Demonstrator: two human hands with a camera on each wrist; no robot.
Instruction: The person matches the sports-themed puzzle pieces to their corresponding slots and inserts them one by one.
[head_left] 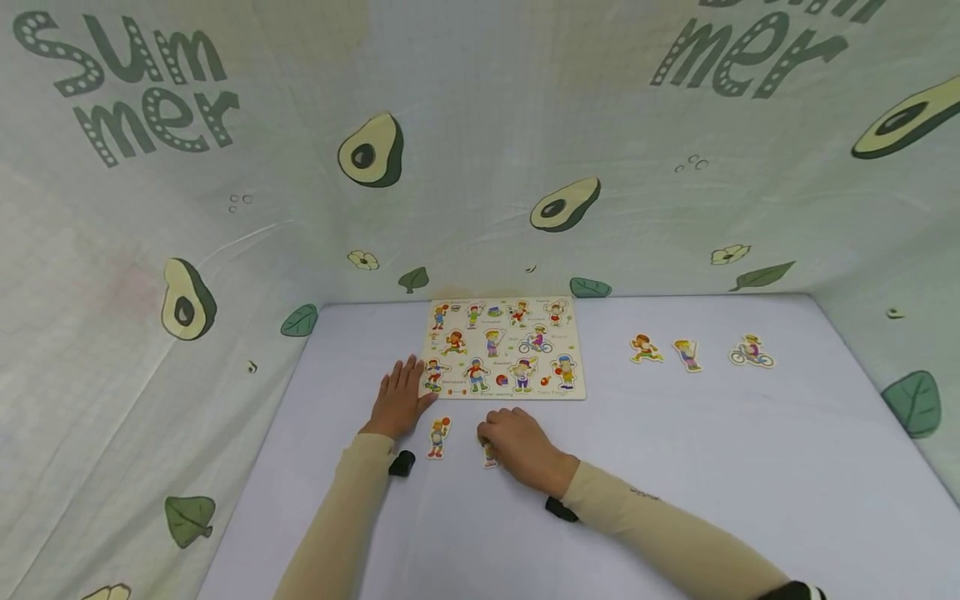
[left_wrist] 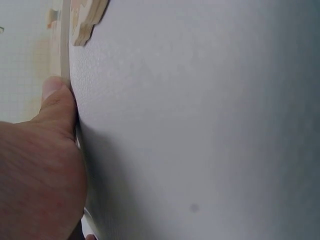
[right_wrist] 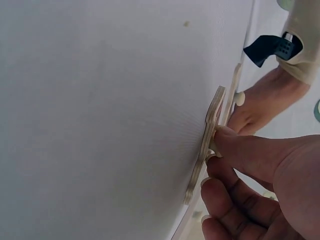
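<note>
My left hand (head_left: 397, 402) lies flat at the left edge of a wooden peg puzzle board (head_left: 572, 337) printed with sports figures. In the left wrist view its thumb (left_wrist: 57, 102) rests against the board's edge. My right hand (head_left: 527, 446) is below the board, partly covering a figure puzzle piece (head_left: 491, 457). The right wrist view shows thumb and forefinger pinching the knob on top of that piece (right_wrist: 201, 155), which stays low over the table. Between the hands lies another puzzle piece (head_left: 438, 439), a figure with a raised red ball.
Farther right on the white table (head_left: 675, 467) lie a runner piece (head_left: 645, 348), a piece of a figure with a bat (head_left: 687, 356) and a cyclist piece (head_left: 751, 352). A cloth (head_left: 465, 167) printed with avocados and leaves hangs behind the table and along its sides.
</note>
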